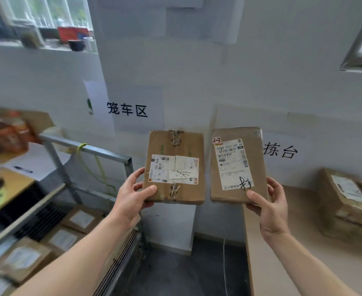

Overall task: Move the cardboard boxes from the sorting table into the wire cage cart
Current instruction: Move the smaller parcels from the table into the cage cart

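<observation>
My left hand [133, 197] grips the lower left corner of a flat cardboard box [175, 150] with a white shipping label, held upright in front of the wall. My right hand [269, 208] grips the lower right corner of a second flat cardboard box [233, 133], also upright, its label marked "2-3". Both boxes hang in the air between the wire cage cart [86, 148] at the left and the sorting table [304, 253] at the right. Several labelled boxes [64, 238] lie inside the cart.
More cardboard boxes [342, 201] are stacked on the sorting table at the far right. A desk [13, 184] with a pen, cups and orange packets stands behind the cart at the left. White paper signs hang on the wall ahead. Dark floor shows between cart and table.
</observation>
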A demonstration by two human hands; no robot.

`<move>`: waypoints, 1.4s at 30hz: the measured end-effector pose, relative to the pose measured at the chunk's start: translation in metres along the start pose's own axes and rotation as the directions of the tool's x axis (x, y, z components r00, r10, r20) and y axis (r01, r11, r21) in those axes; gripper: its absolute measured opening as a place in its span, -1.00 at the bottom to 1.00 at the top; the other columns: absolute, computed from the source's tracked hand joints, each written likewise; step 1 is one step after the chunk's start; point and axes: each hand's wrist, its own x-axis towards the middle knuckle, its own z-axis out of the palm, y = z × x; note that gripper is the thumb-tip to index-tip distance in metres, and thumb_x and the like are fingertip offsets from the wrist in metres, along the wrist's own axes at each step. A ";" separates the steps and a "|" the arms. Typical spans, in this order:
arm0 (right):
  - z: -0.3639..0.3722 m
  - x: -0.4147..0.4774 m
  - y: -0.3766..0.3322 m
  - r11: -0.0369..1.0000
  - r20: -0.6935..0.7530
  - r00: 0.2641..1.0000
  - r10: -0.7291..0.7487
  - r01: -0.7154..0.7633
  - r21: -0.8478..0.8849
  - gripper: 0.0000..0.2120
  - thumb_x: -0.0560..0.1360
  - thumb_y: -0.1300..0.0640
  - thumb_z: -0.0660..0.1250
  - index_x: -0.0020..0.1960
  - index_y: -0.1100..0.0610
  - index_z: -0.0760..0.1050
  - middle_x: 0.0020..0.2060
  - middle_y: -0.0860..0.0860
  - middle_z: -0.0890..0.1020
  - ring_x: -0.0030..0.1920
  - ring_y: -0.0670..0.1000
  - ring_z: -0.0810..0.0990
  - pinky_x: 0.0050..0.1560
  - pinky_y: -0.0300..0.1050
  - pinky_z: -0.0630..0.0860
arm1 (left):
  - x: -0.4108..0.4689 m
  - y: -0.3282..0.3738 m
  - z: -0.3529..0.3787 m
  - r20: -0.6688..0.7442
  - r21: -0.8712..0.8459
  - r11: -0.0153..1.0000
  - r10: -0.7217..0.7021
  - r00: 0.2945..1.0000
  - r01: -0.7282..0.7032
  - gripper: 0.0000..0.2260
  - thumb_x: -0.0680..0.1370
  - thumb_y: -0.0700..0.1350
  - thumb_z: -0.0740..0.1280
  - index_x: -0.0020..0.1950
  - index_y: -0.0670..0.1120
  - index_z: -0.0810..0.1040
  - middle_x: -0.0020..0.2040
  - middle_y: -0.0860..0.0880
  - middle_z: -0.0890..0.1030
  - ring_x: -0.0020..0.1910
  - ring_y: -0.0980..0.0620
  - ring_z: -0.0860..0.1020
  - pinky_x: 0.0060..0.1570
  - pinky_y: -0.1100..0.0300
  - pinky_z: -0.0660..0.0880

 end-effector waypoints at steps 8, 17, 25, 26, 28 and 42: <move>0.061 -0.005 0.020 0.999 0.183 0.983 0.033 -0.030 -0.019 -0.45 0.34 0.22 0.58 0.22 -0.14 0.49 0.21 0.04 0.63 0.05 0.07 0.70 -0.21 -0.06 0.66 | -0.033 0.004 -0.057 -0.151 -0.045 0.998 0.039 0.988 -0.046 -0.54 0.53 -0.32 0.42 0.25 0.18 0.49 0.04 -0.16 0.70 -0.01 -0.16 0.70 -0.08 -0.12 0.67; 0.149 -0.029 0.041 0.991 0.335 0.934 0.127 -0.105 -0.082 -0.33 0.21 -0.05 0.58 0.27 -0.13 0.44 0.21 0.01 0.61 0.12 0.10 0.67 -0.08 0.03 0.62 | -0.062 0.001 -0.138 -0.287 -0.096 0.993 0.043 0.957 -0.074 -0.50 0.52 -0.29 0.42 0.36 0.10 0.43 0.11 -0.20 0.67 0.03 -0.16 0.69 0.00 -0.16 0.64; 0.238 -0.042 0.066 0.983 0.446 0.878 0.173 -0.125 -0.134 -0.34 0.19 -0.08 0.55 0.27 -0.17 0.46 0.18 -0.05 0.63 0.07 0.06 0.69 -0.12 -0.05 0.60 | -0.063 -0.007 -0.220 -0.385 -0.152 0.985 0.017 0.923 -0.082 -0.47 0.53 -0.32 0.40 0.43 0.06 0.40 0.14 -0.23 0.64 -0.02 -0.15 0.70 -0.22 0.06 0.64; 0.251 -0.044 0.070 0.982 0.459 0.872 0.172 -0.117 -0.145 -0.36 0.20 -0.07 0.55 0.25 -0.17 0.46 0.18 -0.05 0.63 0.07 0.06 0.68 -0.12 -0.05 0.60 | -0.061 -0.007 -0.231 -0.397 -0.154 0.985 0.014 0.918 -0.082 -0.46 0.53 -0.32 0.39 0.44 0.05 0.39 0.14 -0.23 0.63 -0.01 -0.16 0.69 -0.21 0.05 0.64; 0.277 -0.047 0.079 0.982 0.482 0.859 0.170 -0.105 -0.160 -0.40 0.25 -0.02 0.53 0.25 -0.16 0.45 0.19 -0.03 0.62 0.09 0.08 0.67 -0.12 -0.05 0.61 | -0.057 -0.008 -0.255 -0.425 -0.129 0.989 0.016 0.905 -0.078 -0.46 0.55 -0.31 0.38 0.45 0.06 0.38 0.15 -0.22 0.63 0.03 -0.19 0.67 -0.13 -0.06 0.65; 0.438 -0.092 0.160 0.946 0.583 0.757 0.297 -0.151 -0.286 -0.19 0.11 -0.13 0.60 0.31 -0.08 0.44 0.22 0.07 0.58 0.12 0.13 0.66 -0.16 -0.09 0.64 | -0.055 -0.030 -0.419 -0.586 -0.164 0.986 -0.084 0.806 -0.016 -0.50 0.55 -0.28 0.40 0.39 0.16 0.43 0.11 -0.14 0.67 -0.01 -0.16 0.70 -0.16 -0.04 0.63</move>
